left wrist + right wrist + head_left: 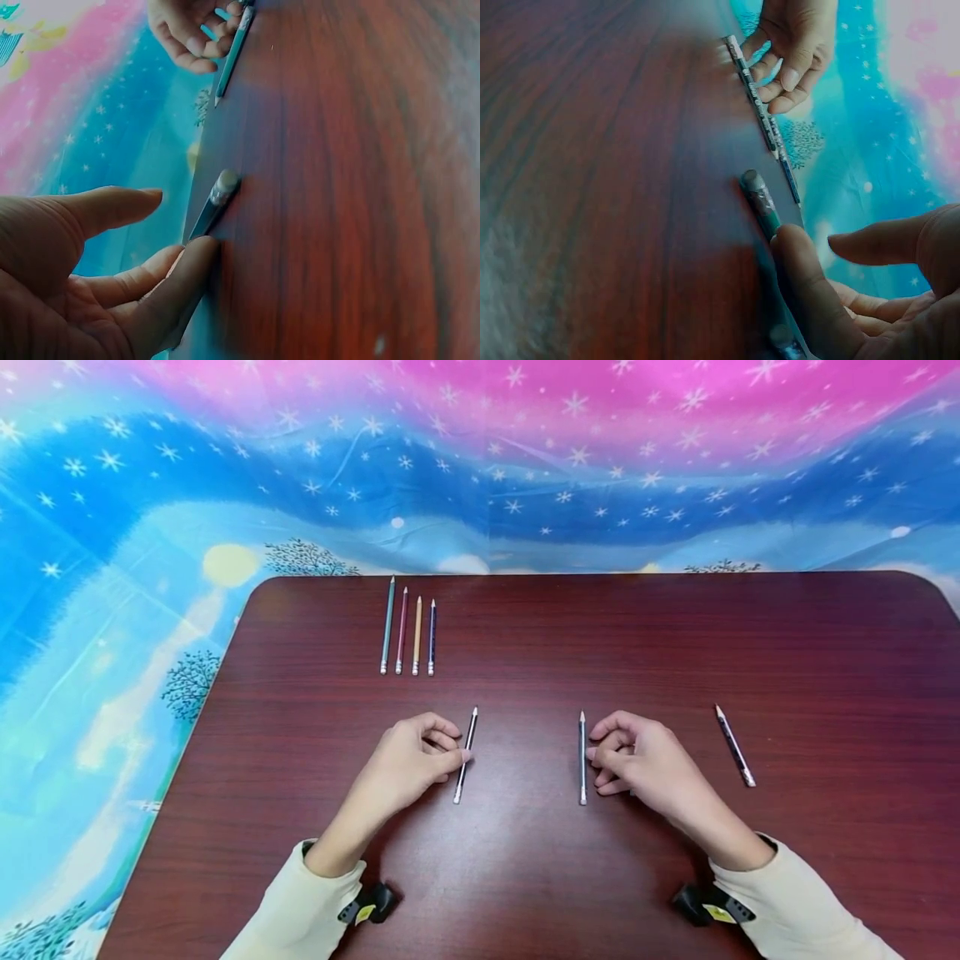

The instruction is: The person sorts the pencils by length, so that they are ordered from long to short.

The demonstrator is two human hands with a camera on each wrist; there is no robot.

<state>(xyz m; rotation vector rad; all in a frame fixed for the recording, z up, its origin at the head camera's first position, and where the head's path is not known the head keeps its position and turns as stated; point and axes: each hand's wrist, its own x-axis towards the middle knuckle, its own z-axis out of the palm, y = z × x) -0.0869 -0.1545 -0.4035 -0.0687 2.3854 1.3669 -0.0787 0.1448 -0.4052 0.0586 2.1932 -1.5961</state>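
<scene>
A slim dark pencil with pale stripes (460, 784) lies on the table, tip pointing away, beside my left hand (408, 764). The head view shows my left thumb over its middle; in the left wrist view the pencil's eraser end (225, 186) has a fingertip against or near it, with another digit apart. A grey-green pencil (582, 768) lies left of my right hand (652, 768), whose fingertips come close to its side. From the right wrist, its eraser end (758, 191) appears beside one fingertip, while another digit stands off. Neither hand closes around its pencil.
At the back left, several pencils stand in a row: teal (387, 627), red (402, 631), yellow (417, 635) and blue (432, 637). Another dark pencil (734, 746) lies slanted right of my right hand. A snowflake-patterned cloth (487, 468) hangs behind the brown table (525, 877).
</scene>
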